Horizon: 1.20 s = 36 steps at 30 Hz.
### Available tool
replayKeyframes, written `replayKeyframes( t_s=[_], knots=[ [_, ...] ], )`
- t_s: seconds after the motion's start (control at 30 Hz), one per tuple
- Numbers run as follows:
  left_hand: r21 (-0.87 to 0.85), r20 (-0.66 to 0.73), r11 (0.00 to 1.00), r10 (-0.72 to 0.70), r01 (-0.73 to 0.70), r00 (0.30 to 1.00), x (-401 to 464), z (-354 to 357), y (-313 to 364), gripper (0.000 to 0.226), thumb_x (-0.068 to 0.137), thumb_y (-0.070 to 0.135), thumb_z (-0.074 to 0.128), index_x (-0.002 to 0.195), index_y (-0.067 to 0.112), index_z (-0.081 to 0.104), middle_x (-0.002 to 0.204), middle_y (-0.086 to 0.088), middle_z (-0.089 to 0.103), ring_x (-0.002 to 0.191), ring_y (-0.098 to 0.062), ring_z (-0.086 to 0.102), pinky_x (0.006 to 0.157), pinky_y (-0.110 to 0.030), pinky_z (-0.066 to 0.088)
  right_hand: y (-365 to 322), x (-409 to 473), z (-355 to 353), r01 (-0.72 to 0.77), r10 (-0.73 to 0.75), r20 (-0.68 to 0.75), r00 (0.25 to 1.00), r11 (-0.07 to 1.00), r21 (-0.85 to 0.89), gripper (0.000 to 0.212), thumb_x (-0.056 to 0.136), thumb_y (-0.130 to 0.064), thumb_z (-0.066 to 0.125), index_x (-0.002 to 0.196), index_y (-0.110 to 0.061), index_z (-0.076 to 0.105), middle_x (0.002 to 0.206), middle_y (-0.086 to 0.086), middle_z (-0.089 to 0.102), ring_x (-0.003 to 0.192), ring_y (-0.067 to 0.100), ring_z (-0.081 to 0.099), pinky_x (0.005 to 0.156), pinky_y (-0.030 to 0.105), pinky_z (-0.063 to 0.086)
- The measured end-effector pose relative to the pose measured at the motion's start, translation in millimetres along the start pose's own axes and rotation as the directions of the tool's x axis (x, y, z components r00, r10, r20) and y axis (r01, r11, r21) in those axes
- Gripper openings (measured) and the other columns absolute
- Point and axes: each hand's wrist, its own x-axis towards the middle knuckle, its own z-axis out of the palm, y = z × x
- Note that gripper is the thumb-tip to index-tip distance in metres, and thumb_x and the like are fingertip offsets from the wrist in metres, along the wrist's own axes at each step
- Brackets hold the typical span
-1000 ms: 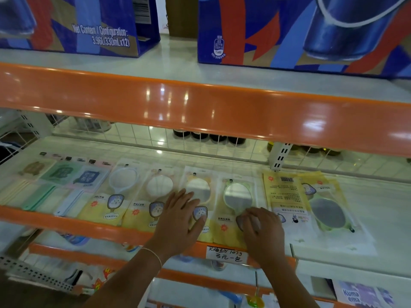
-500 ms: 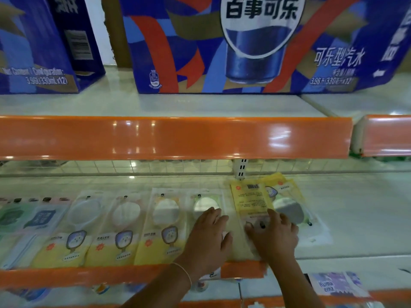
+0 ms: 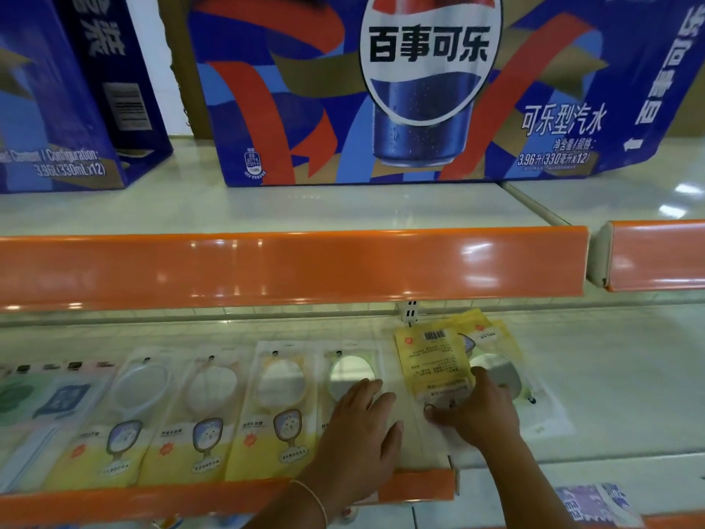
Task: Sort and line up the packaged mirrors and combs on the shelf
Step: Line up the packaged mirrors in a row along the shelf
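Observation:
Packaged mirrors lie in a row on the lower shelf point(image 3: 618, 379): a white one point(image 3: 141, 391), a pale one point(image 3: 213, 391), a yellow one point(image 3: 282, 379) and a green-rimmed one point(image 3: 351, 370). Comb packs point(image 3: 57, 399) lie at the far left. My left hand point(image 3: 362, 433) rests flat on the green-rimmed pack. My right hand point(image 3: 480, 410) grips the lower end of a yellow pack point(image 3: 431, 360) lying barcode side up, thumb on top. That pack overlaps another mirror pack point(image 3: 496, 370), which lies askew behind it.
The upper shelf's orange lip point(image 3: 290, 261) hangs low over the packs, with a white bracket point(image 3: 410, 313) under it. Cola cartons point(image 3: 381, 89) stand above. The lower shelf's orange front rail point(image 3: 152, 498) ends near my hands. Printed packs point(image 3: 595, 505) lie one level down.
My left hand has slid right from the yellow-mirror pack onto the green-rimmed one. My right hand has moved right onto the barcode-side-up yellow pack. The view has tilted up.

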Motion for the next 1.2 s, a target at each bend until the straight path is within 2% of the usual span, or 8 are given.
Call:
replayKeyframes(
  t_s=[0.13,0.27,0.53,0.63,0.73,0.83,0.9,1.2],
  knots=[
    [-0.027,-0.022,1.000,-0.016,0.016,1.000,-2.1,-1.2,-3.3,0.065,0.089,0.057,0.017,0.141,0.023,0.040,0.149,0.005,0.030,0.141,-0.014,0.018,0.115,-0.033,0.023,0.2,0.7,-7.3,0.020,-0.018,-0.009,1.000,0.954,0.299,0.091,0.060,-0.029,0.090,0.135,-0.014,0.041,0.116,0.012,0.062,0.093,0.023,0.057,0.073,0.030,0.048],
    [-0.095,-0.056,0.995,-0.018,0.013,0.998,-2.7,-7.4,-3.5,0.065,0.088,0.055,0.019,0.138,0.021,0.043,0.145,0.004,0.036,0.137,-0.011,0.025,0.113,-0.029,0.026,-1.0,-1.9,-15.6,-0.011,0.006,0.009,1.000,0.762,0.647,0.043,0.081,-0.012,0.074,0.120,-0.015,0.057,0.095,0.009,0.070,0.073,0.025,0.065,0.051,0.026,0.044],
    [-0.328,-0.166,0.942,-0.131,0.071,0.977,-4.0,-23.4,-6.7,0.041,0.096,0.030,0.049,0.136,0.021,0.045,0.134,0.004,0.047,0.125,-0.011,0.043,0.097,-0.012,0.030,-25.5,-27.2,-11.3,-0.082,-0.079,0.128,0.989,0.432,0.898,0.029,0.087,-0.004,0.065,0.114,-0.014,0.060,0.094,0.016,0.073,0.082,0.033,0.071,0.069,0.044,0.058],
    [-0.510,-0.102,0.843,-0.256,0.171,0.961,-1.5,-32.7,-9.1,0.047,0.096,0.034,0.050,0.141,0.023,0.039,0.136,0.004,0.050,0.124,-0.012,0.047,0.101,-0.025,0.041,-38.7,-38.3,-3.8,-0.070,-0.124,0.131,0.984,0.407,0.911,0.029,0.087,-0.003,0.064,0.115,-0.011,0.060,0.097,0.018,0.073,0.087,0.037,0.070,0.079,0.054,0.056],
    [-0.677,0.016,0.674,-0.388,0.296,0.921,2.1,-51.7,-8.5,0.041,0.095,0.041,0.050,0.134,0.029,0.041,0.112,0.007,0.060,0.100,-0.008,0.058,0.087,-0.029,0.047,-58.9,-54.1,0.7,-0.078,-0.157,0.153,0.976,0.402,0.912,0.022,0.088,-0.003,0.061,0.109,-0.009,0.064,0.093,0.019,0.073,0.081,0.036,0.070,0.069,0.047,0.057],
    [-0.883,0.288,0.197,-0.489,0.426,0.823,4.2,-68.5,-20.5,0.030,0.091,0.041,0.057,0.109,0.015,0.058,0.102,-0.009,0.068,0.093,-0.028,0.065,0.081,-0.041,0.051,-77.3,-72.4,5.6,-0.108,-0.212,0.202,0.956,0.387,0.916,0.018,0.090,-0.002,0.058,0.103,-0.010,0.066,0.093,0.020,0.072,0.080,0.037,0.070,0.064,0.040,0.055],
    [-0.905,0.368,0.019,-0.469,0.425,0.803,0.4,-77.7,-32.8,0.029,0.094,0.030,0.057,0.112,0.009,0.063,0.105,-0.018,0.070,0.096,-0.037,0.067,0.080,-0.047,0.054,-87.9,-85.0,10.2,-0.141,-0.256,0.250,0.934,0.380,0.914,0.018,0.090,-0.001,0.056,0.105,-0.008,0.065,0.094,0.021,0.072,0.085,0.042,0.069,0.069,0.046,0.055],
    [-0.909,0.348,0.034,-0.487,0.416,0.801,-30.3,-111.0,-86.9,0.020,0.089,0.010,0.061,0.107,0.005,0.069,0.100,-0.019,0.072,0.094,-0.040,0.067,0.091,-0.060,0.049,-134.5,-111.9,31.2,-0.157,-0.292,0.342,0.893,0.511,0.845,0.014,0.085,-0.002,0.064,0.098,-0.001,0.069,0.096,0.023,0.072,0.092,0.043,0.068,0.087,0.057,0.052]
  ],
)
